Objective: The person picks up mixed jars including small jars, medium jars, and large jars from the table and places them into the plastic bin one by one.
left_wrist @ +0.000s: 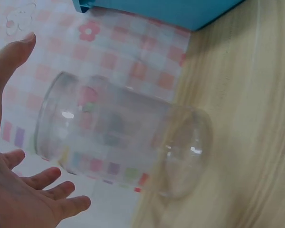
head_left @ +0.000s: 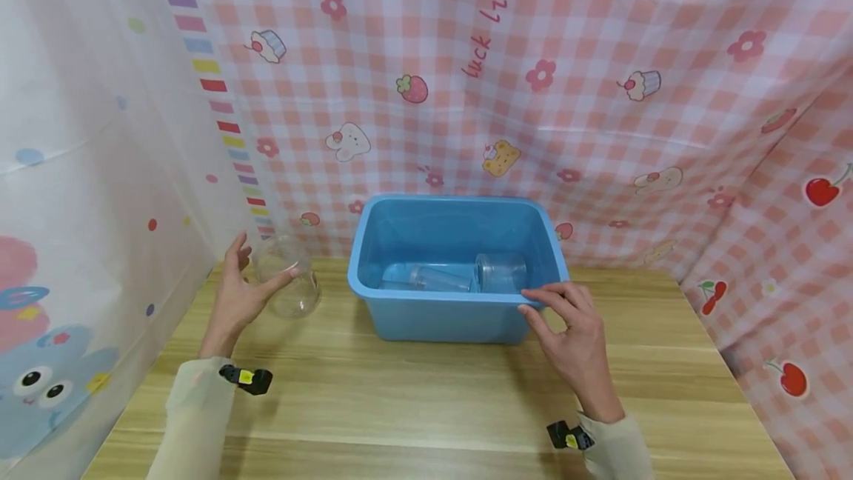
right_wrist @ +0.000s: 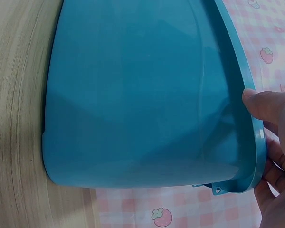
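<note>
A clear jar point(head_left: 296, 293) stands upright on the table, left of the blue bin point(head_left: 453, 321). My left hand point(head_left: 243, 302) is at its near left side, thumb and fingers spread apart. In the left wrist view a gap shows between those fingers and the jar point(left_wrist: 128, 133). At the bin's front right corner, my right hand point(head_left: 576, 332) pinches the rim, thumb outside and fingers over the edge. The right wrist view shows the thumb point(right_wrist: 261, 102) against the rim. Inside the bin lie a clear round container point(head_left: 503, 272) and a clear narrow cup-like one point(head_left: 440, 280).
The wooden table point(head_left: 400, 406) has a pink checked cloth point(head_left: 433, 117) hanging behind it. A white patterned cloth point(head_left: 100, 154) hangs on the left, and another checked cloth point(head_left: 793, 295) borders the right side. The bin stands near the table's back edge.
</note>
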### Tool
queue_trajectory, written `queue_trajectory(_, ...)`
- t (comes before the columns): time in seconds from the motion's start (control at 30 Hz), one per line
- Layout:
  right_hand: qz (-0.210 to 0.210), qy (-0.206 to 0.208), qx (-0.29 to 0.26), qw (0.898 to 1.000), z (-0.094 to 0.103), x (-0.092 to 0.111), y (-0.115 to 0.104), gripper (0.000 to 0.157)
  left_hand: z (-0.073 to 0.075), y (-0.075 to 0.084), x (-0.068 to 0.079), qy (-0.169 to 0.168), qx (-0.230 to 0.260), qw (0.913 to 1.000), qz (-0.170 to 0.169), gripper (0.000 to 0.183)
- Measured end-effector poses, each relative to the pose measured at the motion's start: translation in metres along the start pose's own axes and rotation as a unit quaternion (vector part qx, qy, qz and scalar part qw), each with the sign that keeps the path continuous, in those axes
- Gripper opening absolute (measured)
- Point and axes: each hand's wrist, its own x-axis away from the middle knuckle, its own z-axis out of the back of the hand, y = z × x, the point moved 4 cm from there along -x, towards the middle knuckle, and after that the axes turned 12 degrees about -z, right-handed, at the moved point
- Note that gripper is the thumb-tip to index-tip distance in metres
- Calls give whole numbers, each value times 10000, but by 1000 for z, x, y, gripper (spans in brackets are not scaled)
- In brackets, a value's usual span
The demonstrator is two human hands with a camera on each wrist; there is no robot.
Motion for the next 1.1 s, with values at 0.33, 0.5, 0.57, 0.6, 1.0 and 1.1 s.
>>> queue_trajectory(0.33, 64, -1, 19, 10000, -1, 0, 0, 29, -8, -27, 0, -55, 395, 9990, 202, 127)
queue_trajectory(0.5, 81, -18, -81, 9999, -1, 0, -1, 28, -12, -37, 0, -194, 427, 9984, 326, 128)
queue_trajectory(0.57, 119, -6, -130, 9998, -1, 0, -1, 28, -14, -39, 0, -220, 462, 9981, 340, 128)
queue_trajectory(0.6, 137, 2, -155, 9998, -1, 0, -1, 28, -15, -39, 0, -220, 498, 9980, 335, 129)
queue_trajectory(1.0, 206, 4, -194, 9996, 0, -1, -2, 29, -20, -45, 1, 23, 501, 9984, 274, 120)
queue_trajectory(1.1, 196, 14, -164, 9997, 0, -1, -2, 29, -22, -46, 1, 53, 499, 9982, 322, 118)
